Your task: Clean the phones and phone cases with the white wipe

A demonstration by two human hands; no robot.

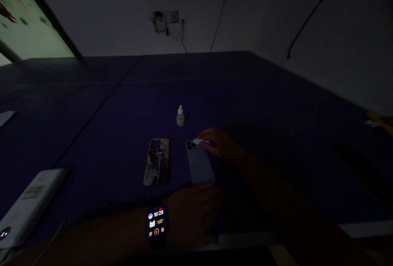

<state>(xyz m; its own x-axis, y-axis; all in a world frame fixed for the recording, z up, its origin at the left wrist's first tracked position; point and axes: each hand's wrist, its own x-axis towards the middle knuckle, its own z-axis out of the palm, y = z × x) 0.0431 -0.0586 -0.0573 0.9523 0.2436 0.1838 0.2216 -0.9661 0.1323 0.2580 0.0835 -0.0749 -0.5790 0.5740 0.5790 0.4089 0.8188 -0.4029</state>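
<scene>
A blue-grey smartphone (200,164) lies back side up on the dark purple surface, its camera lenses at the upper left corner. My right hand (220,144) pinches a small white wipe (198,140), which touches the phone beside the lenses. Across the phone's lower end rests my left hand (196,212), fingers stretched out and together, with a lit smartwatch (156,221) on the wrist. To the left of the phone lies a patterned phone case (157,162). Behind them stands a small dropper bottle (180,117) with a white cap, upright.
A white box-shaped device (32,204) with a cable lies at the left front. At the right, a dark flat object (356,167) is hard to make out. Sockets with plugs and cables (168,18) are on the back wall. The room is dim.
</scene>
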